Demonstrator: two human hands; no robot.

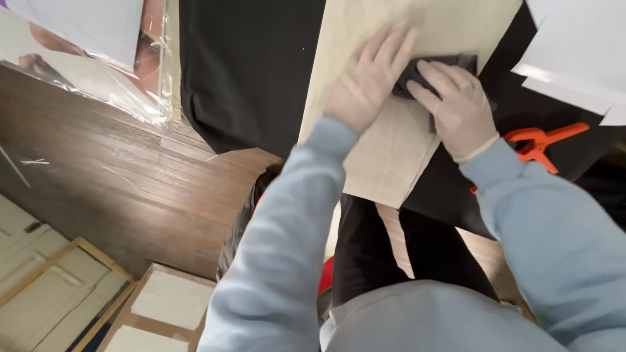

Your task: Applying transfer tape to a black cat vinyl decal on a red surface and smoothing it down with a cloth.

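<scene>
Dark wood floor (130,176), left hand (365,81) flat on board (385,150), right hand (460,107) grip pressing dark cloth (411,75)

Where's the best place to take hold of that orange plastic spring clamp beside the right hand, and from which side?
Judging by its pose, take the orange plastic spring clamp by its two splayed handles, coming from the right side of the picture. The handles point that way and lie bare on the black sheet, while its other end is hidden behind the right hand and sleeve.

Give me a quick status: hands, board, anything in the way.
Left gloved hand flat on pale wooden board. Right gloved hand pressing dark cloth onto it. Orange plastic spring clamp lies beside, clear of board.
</scene>
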